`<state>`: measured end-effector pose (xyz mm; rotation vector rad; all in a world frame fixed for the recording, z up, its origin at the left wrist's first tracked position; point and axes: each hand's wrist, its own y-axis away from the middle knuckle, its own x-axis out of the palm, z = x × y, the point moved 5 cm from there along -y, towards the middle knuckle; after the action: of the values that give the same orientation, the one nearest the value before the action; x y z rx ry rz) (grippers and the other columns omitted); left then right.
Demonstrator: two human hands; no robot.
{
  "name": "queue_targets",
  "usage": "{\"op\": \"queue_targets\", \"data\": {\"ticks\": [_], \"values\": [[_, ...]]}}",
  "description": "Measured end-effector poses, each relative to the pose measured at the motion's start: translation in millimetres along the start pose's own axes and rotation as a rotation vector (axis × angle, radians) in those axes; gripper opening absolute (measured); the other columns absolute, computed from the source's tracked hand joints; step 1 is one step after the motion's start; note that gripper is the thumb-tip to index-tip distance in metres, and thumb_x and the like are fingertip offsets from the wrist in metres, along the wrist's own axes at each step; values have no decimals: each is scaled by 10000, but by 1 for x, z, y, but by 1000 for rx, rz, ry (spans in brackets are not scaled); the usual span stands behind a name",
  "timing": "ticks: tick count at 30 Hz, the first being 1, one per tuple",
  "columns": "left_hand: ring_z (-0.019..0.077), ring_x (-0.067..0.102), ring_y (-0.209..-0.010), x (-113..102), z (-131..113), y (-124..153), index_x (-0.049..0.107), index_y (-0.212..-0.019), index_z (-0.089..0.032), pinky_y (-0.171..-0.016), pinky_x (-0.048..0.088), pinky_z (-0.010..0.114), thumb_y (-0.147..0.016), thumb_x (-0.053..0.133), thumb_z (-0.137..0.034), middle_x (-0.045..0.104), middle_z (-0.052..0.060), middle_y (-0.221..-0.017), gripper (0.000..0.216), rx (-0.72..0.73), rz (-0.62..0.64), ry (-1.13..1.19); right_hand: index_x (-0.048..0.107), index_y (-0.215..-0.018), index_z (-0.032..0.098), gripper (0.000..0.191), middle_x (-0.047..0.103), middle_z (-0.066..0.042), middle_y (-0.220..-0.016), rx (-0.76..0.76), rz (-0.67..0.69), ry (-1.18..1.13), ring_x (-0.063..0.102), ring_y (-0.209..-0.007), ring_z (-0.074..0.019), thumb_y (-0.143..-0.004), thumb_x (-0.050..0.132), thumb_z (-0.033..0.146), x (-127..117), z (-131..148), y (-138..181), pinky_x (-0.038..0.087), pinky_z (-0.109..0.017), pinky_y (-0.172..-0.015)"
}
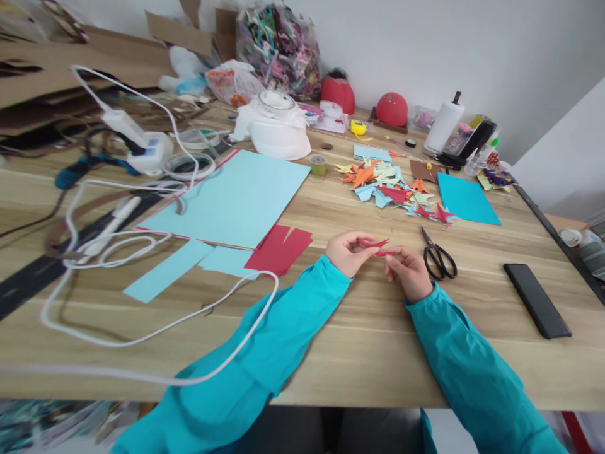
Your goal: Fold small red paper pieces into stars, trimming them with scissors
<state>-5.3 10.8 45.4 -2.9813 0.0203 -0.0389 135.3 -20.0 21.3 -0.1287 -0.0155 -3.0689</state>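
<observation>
A small folded piece of red paper [377, 243] is pinched between both my hands above the table. My left hand [348, 252] grips its left side between thumb and fingers. On the right side, my right hand [409, 271] pinches the lower edge with the thumb and index finger. Black-handled scissors [439, 260] lie just right of my right hand, points away from me. Behind my hands is a pile of folded paper figures [387, 186] in orange, red, blue and pale green. Cut red paper sheets [278, 250] lie left of my left hand.
Light blue sheets [231, 195] and paper strips [163, 271] lie to the left, near a looping white cable [161, 337] that passes over my left sleeve. A phone [537, 300] and a bright blue sheet [467, 198] are at the right. A tape roll [318, 166] stands mid-table.
</observation>
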Motion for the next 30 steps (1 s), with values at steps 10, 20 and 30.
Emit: {"op": "queue_targets", "data": {"ticks": [10,20,30], "values": [[138,599,-563,3,4,-1,648,-679,-134,-557,503,246,-523,722,-171,646,28,-590,177,23,34,-11,583,-722,161,190,624,4,-566,-48,-35,-14,531,-455,-88,-674,657,330,-3,-4,-2,420,-214,-454],[141,594,-561,3,7,0,650,-678,-136,-553,494,249,-511,735,-177,643,27,-588,193,-14,46,-8,570,-682,162,201,614,11,-538,-111,-69,47,533,-453,-92,-645,681,325,-3,1,-1,444,-229,-462],[147,613,-566,8,21,-5,504,-1027,-145,-515,513,272,-513,753,-306,631,15,-716,594,-225,80,348,592,-719,161,168,631,-5,-581,-202,-197,107,550,-478,-108,-675,658,310,-10,4,-1,455,-246,-474]]}}
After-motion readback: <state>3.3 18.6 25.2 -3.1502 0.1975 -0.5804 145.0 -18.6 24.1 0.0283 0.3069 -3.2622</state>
